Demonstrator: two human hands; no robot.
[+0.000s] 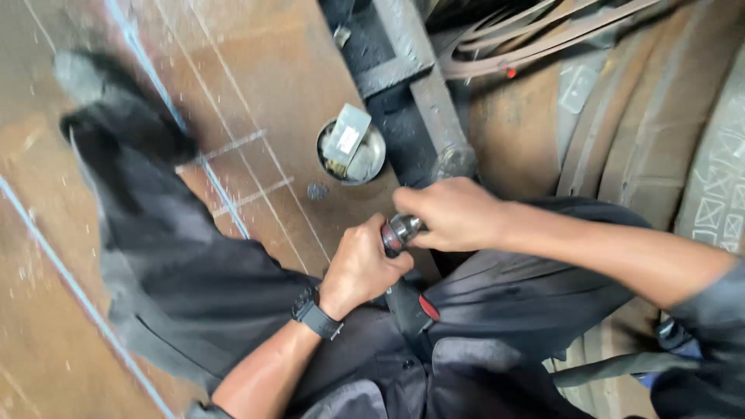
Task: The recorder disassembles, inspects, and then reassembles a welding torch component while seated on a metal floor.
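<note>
The biggest thing was the rusty brown metal plate (256, 70) under the person, with pale chalk lines (140, 54) drawn across it. The person sat or knelt on it in dark trousers, one leg (147, 233) stretched out to a black shoe (109, 101) on the plate. To the right lay big curved rusty metal parts (621, 124), and a grey steel bar (423, 85) ran down from the top of the view.

On the plate, just past the hands, stood a small round tin (351, 151) with a little flat box lying in it. A small dark spot (317, 190) sat just beside the tin.

Both hands met on a black power tool (407, 299) with a red patch, held over the lap. Its shiny metal tip (401, 231) stuck out between the two hands. The left hand (361, 268), with a black watch (314, 314) on the wrist, had its fingers curled tight around the top of the tool. The right hand (454, 213) had its fingers closed over the shiny tip from the other side.

It looked like the person was fixing or changing the tip, with one hand holding the tool steady and the other turning or pushing the end. The next move would likely need a firm grip from the left hand and a careful twist from the right, so the little part did not slip and drop.
</note>
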